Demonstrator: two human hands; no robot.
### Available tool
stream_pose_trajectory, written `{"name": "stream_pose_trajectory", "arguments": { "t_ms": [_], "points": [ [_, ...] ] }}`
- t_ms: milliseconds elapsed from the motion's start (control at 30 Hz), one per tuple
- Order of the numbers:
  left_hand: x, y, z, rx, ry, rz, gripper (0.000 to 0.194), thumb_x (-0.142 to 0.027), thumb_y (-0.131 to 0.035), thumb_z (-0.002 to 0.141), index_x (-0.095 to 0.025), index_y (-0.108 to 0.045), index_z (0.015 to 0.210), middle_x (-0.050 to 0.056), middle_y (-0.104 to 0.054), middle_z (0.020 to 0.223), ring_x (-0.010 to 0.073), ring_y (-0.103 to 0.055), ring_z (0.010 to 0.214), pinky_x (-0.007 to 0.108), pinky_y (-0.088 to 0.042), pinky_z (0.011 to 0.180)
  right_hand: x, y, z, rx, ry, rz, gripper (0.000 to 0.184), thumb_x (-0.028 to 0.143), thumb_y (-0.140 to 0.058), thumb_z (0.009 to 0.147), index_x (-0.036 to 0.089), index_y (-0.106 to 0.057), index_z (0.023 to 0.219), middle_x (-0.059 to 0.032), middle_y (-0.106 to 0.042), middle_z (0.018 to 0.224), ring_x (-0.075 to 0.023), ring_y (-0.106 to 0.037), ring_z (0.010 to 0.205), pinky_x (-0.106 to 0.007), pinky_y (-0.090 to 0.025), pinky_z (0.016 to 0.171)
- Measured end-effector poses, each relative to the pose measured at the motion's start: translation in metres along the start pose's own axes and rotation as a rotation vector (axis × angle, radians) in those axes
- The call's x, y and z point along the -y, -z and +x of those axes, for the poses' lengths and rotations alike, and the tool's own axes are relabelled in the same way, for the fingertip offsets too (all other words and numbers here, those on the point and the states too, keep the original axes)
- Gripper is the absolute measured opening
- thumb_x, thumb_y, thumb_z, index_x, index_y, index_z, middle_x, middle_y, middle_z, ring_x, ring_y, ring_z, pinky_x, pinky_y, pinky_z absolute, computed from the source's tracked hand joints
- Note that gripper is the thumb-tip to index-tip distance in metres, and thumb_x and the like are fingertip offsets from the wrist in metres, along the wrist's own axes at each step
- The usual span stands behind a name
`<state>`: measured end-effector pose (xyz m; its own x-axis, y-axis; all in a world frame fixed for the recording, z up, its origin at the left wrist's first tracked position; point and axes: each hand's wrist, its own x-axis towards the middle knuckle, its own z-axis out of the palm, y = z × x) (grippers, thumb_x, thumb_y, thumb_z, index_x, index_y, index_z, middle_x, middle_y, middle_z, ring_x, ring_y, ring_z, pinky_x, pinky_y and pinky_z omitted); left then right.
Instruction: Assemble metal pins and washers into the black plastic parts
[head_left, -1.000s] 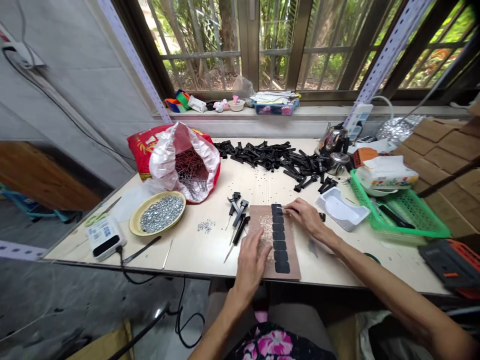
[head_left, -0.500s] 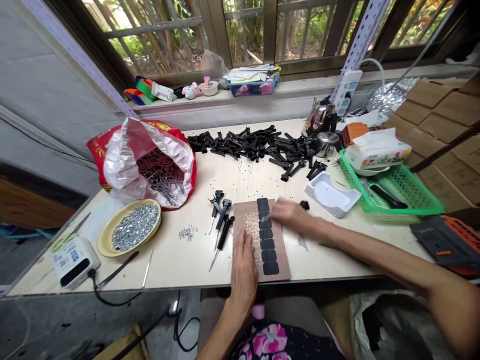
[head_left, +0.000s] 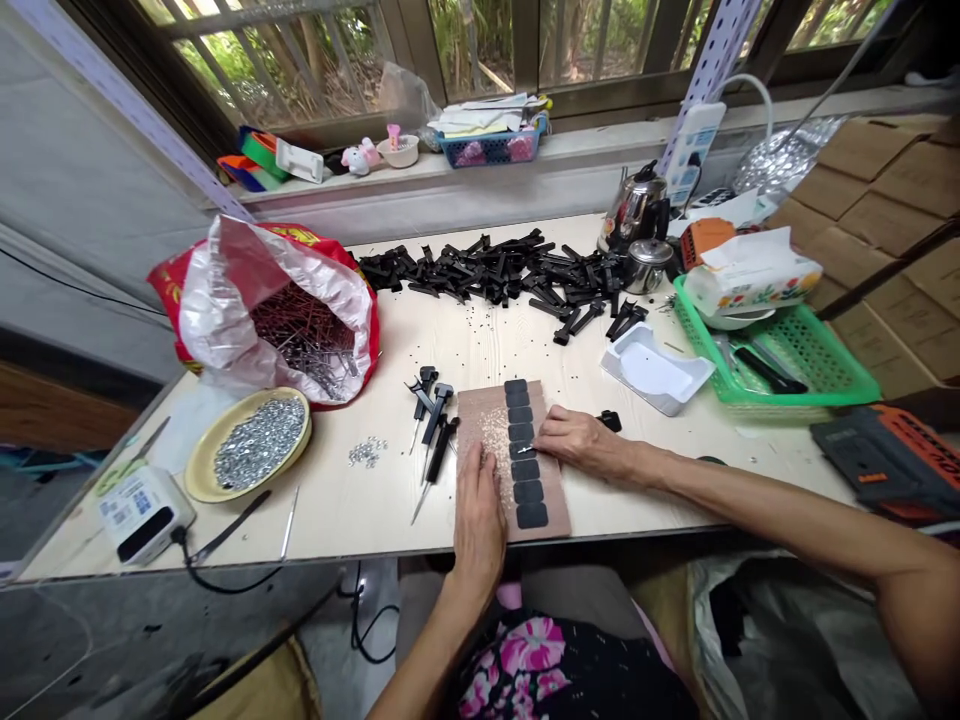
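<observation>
A brown board (head_left: 472,400) lies near the table's front edge, with a pale speckled patch and a column of black rounded squares (head_left: 529,491) down its right side. My left hand (head_left: 480,510) rests flat on the board's left part, fingers stretched out. Over the column, the fingers of my right hand (head_left: 581,440) are pinched together on a thin shiny metal piece (head_left: 527,449); its tip meets a middle square, and the rest is hidden in my grip. Left of the board lie several black-handled pieces with metal shafts (head_left: 435,460) and a few small clear gems (head_left: 367,451).
A yellow bowl of silvery bits (head_left: 196,485) and a red bag of metal rods (head_left: 360,385) stand left. Black plastic parts (head_left: 495,268) are heaped at the back. On the right are a white tray (head_left: 656,368), a green basket (head_left: 847,385) and a kettle (head_left: 634,215).
My right hand, blurred earlier near the column's upper squares, is now steady beside its middle, with a metal tip showing. My left hand stays on the board. The whole view has shifted slightly.
</observation>
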<state>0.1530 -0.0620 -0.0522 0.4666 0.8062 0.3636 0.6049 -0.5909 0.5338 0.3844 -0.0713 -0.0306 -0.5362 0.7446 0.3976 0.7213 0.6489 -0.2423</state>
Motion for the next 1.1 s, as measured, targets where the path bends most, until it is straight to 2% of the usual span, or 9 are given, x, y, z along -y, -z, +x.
{"name": "stream_pose_trajectory", "arguments": {
  "t_ms": [300, 467, 533, 633, 767, 867, 967, 1033, 1100],
  "points": [
    [-0.004, 0.000, -0.003, 0.007, -0.058, 0.009, 0.037, -0.006, -0.032, 0.088, -0.012, -0.051, 0.120, 0.019, -0.043, 0.135, 0.0258, -0.039, 0.129, 0.047, -0.037, 0.104, 0.000, 0.002, 0.013, -0.054, -0.183, -0.025, 0.031, 0.025, -0.037, 0.097, 0.016, -0.065, 0.088, -0.0057, -0.060, 0.083, -0.0164, -0.047, 0.079, -0.027, -0.042, 0.067],
    [-0.007, 0.035, 0.000, -0.122, 0.028, 0.121, 0.028, -0.023, -0.041, 0.090, -0.012, -0.056, 0.111, 0.018, -0.050, 0.118, 0.0269, -0.047, 0.113, 0.043, -0.042, 0.094, 0.027, 0.023, 0.007, 0.020, -0.114, -0.041, 0.030, 0.023, -0.038, 0.096, 0.016, -0.065, 0.086, -0.0057, -0.061, 0.083, -0.0162, -0.048, 0.079, -0.027, -0.041, 0.068],
    [0.000, 0.054, -0.002, -0.134, 0.112, 0.279, 0.031, -0.033, -0.044, 0.089, -0.011, -0.059, 0.106, 0.016, -0.053, 0.101, 0.0292, -0.049, 0.101, 0.045, -0.041, 0.088, 0.042, 0.046, -0.022, 0.066, -0.184, -0.032, 0.028, 0.025, -0.040, 0.096, 0.017, -0.065, 0.089, -0.0053, -0.061, 0.082, -0.0163, -0.049, 0.080, -0.027, -0.041, 0.069],
    [0.020, 0.073, -0.004, -0.056, 0.190, 0.457, 0.039, -0.043, -0.044, 0.086, -0.010, -0.060, 0.101, 0.013, -0.052, 0.088, 0.0309, -0.048, 0.091, 0.045, -0.040, 0.082, 0.066, 0.087, -0.088, 0.135, -0.408, -0.018, 0.025, 0.028, -0.043, 0.095, 0.019, -0.066, 0.095, -0.0055, -0.062, 0.086, -0.0160, -0.053, 0.084, -0.027, -0.042, 0.074],
    [0.046, 0.075, 0.003, 0.045, 0.265, 0.482, 0.034, -0.043, -0.045, 0.084, -0.014, -0.062, 0.090, 0.010, -0.049, 0.079, 0.0313, -0.048, 0.087, 0.042, -0.041, 0.073, 0.111, 0.121, -0.180, 0.315, -0.701, -0.032, 0.024, 0.033, -0.046, 0.093, 0.022, -0.067, 0.096, -0.0048, -0.064, 0.089, -0.0163, -0.057, 0.085, -0.027, -0.044, 0.074],
    [0.052, 0.073, 0.008, 0.114, 0.303, 0.484, 0.030, -0.042, -0.041, 0.086, -0.017, -0.060, 0.087, 0.009, -0.050, 0.080, 0.0321, -0.049, 0.087, 0.040, -0.042, 0.065, 0.144, 0.131, -0.211, 0.349, -0.832, -0.118, 0.028, 0.039, -0.051, 0.091, 0.022, -0.064, 0.109, -0.0067, -0.065, 0.101, -0.0188, -0.058, 0.091, -0.032, -0.045, 0.078],
    [0.043, 0.081, 0.002, 0.014, 0.289, 0.466, 0.025, -0.036, -0.040, 0.087, -0.017, -0.057, 0.088, 0.009, -0.051, 0.083, 0.0303, -0.050, 0.088, 0.038, -0.042, 0.066, 0.157, 0.135, -0.185, 0.201, -0.804, -0.263, 0.030, 0.033, -0.051, 0.091, 0.021, -0.059, 0.117, -0.0083, -0.064, 0.109, -0.0201, -0.058, 0.098, -0.035, -0.045, 0.084],
    [0.031, 0.091, -0.005, -0.062, 0.280, 0.399, 0.024, -0.032, -0.038, 0.089, -0.016, -0.056, 0.090, 0.010, -0.053, 0.085, 0.0270, -0.052, 0.087, 0.037, -0.042, 0.070, 0.155, 0.132, -0.138, 0.031, -0.643, -0.299, 0.026, 0.024, -0.050, 0.092, 0.020, -0.060, 0.115, -0.0075, -0.065, 0.108, -0.0192, -0.058, 0.100, -0.035, -0.045, 0.087],
    [0.015, 0.102, -0.014, -0.096, 0.302, 0.303, 0.022, -0.031, -0.040, 0.089, -0.017, -0.056, 0.090, 0.009, -0.056, 0.089, 0.0237, -0.053, 0.083, 0.034, -0.042, 0.068, 0.150, 0.119, -0.080, -0.125, -0.388, -0.275, 0.025, 0.017, -0.050, 0.091, 0.020, -0.060, 0.114, -0.0062, -0.065, 0.110, -0.0190, -0.055, 0.106, -0.035, -0.044, 0.090]
  ]
}}
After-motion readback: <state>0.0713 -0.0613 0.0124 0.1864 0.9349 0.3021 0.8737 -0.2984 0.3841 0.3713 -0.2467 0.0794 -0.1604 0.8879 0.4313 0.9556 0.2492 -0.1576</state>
